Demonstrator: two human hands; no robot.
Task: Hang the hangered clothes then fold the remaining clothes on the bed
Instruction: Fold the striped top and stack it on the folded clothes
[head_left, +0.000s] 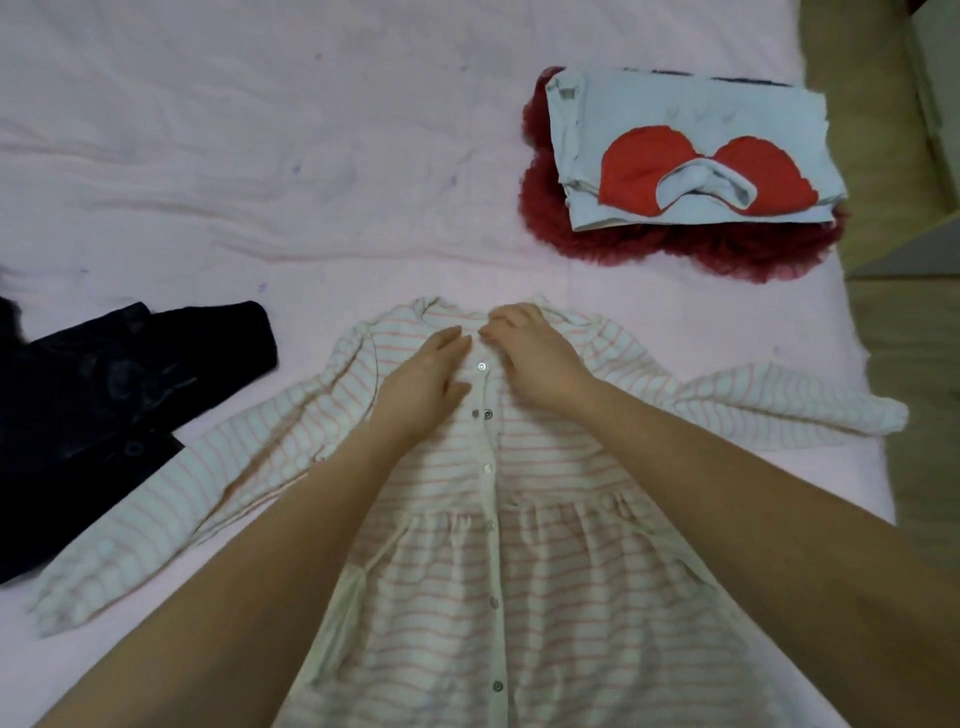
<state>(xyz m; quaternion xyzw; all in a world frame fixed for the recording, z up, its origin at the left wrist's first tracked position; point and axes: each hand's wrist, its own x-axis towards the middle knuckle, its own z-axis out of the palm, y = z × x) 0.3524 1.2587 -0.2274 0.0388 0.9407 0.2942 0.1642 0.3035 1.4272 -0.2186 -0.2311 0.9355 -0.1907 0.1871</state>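
A white dress with thin pink stripes (561, 561) lies flat on the pink bed, front up, sleeves spread to both sides, a row of buttons down its middle. My left hand (423, 382) lies flat on the chest, left of the button strip, fingers straight. My right hand (524, 345) has curled fingers that pinch the fabric at the collar, just right of the top button.
A folded light-blue top with a red heart (691, 150) sits on a folded dark-red frilly garment (613, 244) at the back right. A crumpled black garment (93, 405) lies at the left. The bed sheet (260, 156) is wrinkled; wooden floor (904, 364) borders the right.
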